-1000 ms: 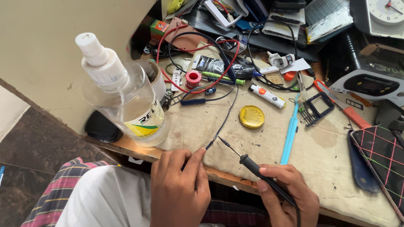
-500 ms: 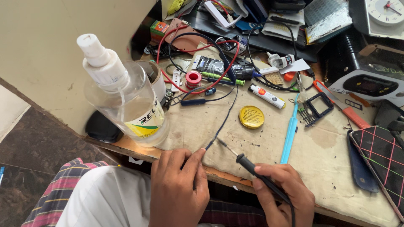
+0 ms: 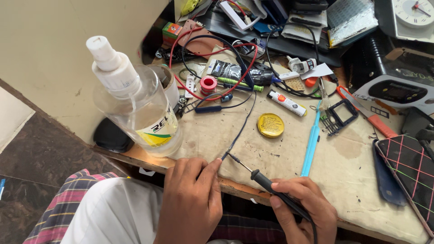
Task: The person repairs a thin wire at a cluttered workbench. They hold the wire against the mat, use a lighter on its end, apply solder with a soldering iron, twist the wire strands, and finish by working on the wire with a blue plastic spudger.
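Seen from the head camera, the left hand (image 3: 192, 203) pinched the end of a dark wire (image 3: 239, 131) in its fingers while the right hand (image 3: 302, 210) gripped a soldering iron (image 3: 271, 185), its tip meeting the wire just beyond the left fingertips, above the tabletop (image 3: 343, 180); a clear bottle (image 3: 140, 117) stood nearby.

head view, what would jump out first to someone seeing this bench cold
Most likely the big clear plastic bottle with its white nozzle, standing at the left edge of the cluttered bench. Next, at the near edge, the right hand holds a soldering iron whose tip meets the end of a thin dark wire pinched by the left hand. A round yellow tin lies just beyond, mid-bench.
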